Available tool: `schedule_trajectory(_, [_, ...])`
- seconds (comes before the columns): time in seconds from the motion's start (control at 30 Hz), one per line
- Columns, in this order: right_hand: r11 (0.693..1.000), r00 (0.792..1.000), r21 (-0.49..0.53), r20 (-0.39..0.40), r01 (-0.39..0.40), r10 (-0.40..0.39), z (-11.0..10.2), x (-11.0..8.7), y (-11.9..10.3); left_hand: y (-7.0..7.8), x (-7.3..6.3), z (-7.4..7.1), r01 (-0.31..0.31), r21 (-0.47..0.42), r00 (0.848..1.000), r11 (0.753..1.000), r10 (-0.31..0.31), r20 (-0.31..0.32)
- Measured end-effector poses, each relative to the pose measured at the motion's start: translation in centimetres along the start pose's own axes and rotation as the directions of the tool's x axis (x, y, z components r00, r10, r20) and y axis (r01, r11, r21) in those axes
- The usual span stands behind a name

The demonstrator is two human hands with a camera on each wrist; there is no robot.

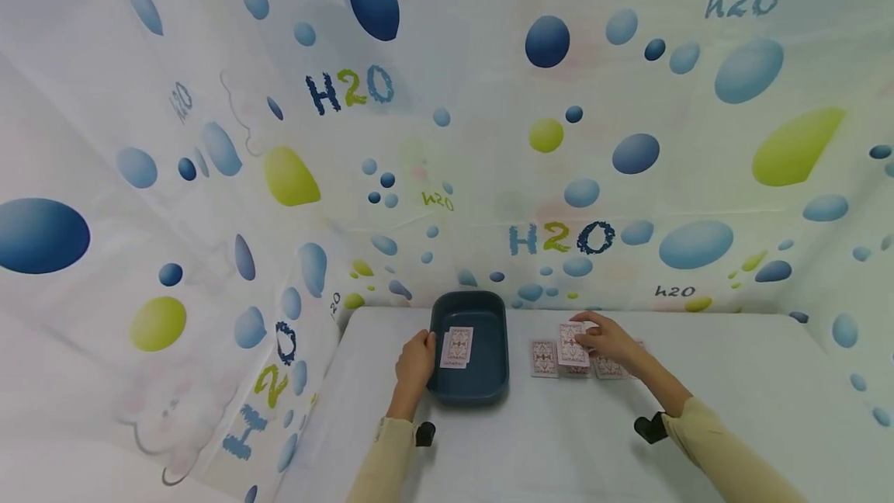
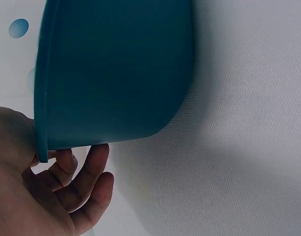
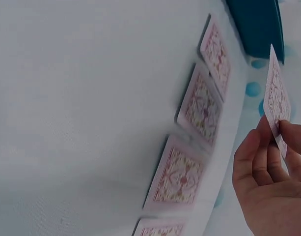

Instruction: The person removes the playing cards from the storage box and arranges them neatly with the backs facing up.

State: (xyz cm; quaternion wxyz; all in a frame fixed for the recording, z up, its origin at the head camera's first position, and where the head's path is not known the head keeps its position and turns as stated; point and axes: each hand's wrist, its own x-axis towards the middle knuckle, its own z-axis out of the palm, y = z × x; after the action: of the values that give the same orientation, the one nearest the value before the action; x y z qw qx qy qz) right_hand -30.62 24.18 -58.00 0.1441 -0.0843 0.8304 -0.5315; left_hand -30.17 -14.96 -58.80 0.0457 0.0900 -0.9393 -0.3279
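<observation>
A dark teal tray (image 1: pixel 471 388) stands on the white table, with a few red-patterned playing cards (image 1: pixel 457 347) lying overlapped inside it. My left hand (image 1: pixel 415 363) grips the tray's left side; in the left wrist view its thumb side is at the rim and its fingers curl against the outer wall (image 2: pixel 116 73). Between thumb and fingers, my right hand (image 1: pixel 602 337) pinches a playing card (image 1: pixel 572 344), back side showing, raised above the row. In the right wrist view the held card (image 3: pixel 276 93) is tilted nearly edge-on.
Several face-down cards lie in a row on the table, among them the leftmost card (image 1: pixel 544 359) and another under my right hand (image 1: pixel 609 368). Behind the table hangs a white curtain (image 1: pixel 482 161) with blue and green drops. Black wrist mounts (image 1: pixel 650 428) sit by both sleeves.
</observation>
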Motion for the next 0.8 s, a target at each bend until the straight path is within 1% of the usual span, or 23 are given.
schedule_trajectory(0.2, [0.998,0.998,-0.027,-0.025,-0.065,0.064,-1.6,-0.7,1.1,-0.1,0.1,0.1,0.001,0.01,1.0,1.0,-0.001,0.005])
schedule_trajectory(0.43, [0.996,0.997,-0.052,-0.034,-0.071,0.07,-3.6,-1.8,2.5,-0.1,0.1,0.2,0.005,0.024,1.0,1.0,-0.005,-0.003])
schedule_trajectory(0.67, [0.99,0.992,-0.074,-0.064,-0.117,0.112,-5.5,-3.0,3.9,-0.1,0.2,0.4,0.018,0.024,1.0,1.0,-0.019,0.007])
schedule_trajectory(0.8, [0.989,0.991,-0.079,-0.065,-0.125,0.12,-6.3,-3.5,4.7,-0.2,0.3,0.4,0.025,0.031,1.0,0.999,-0.026,0.006])
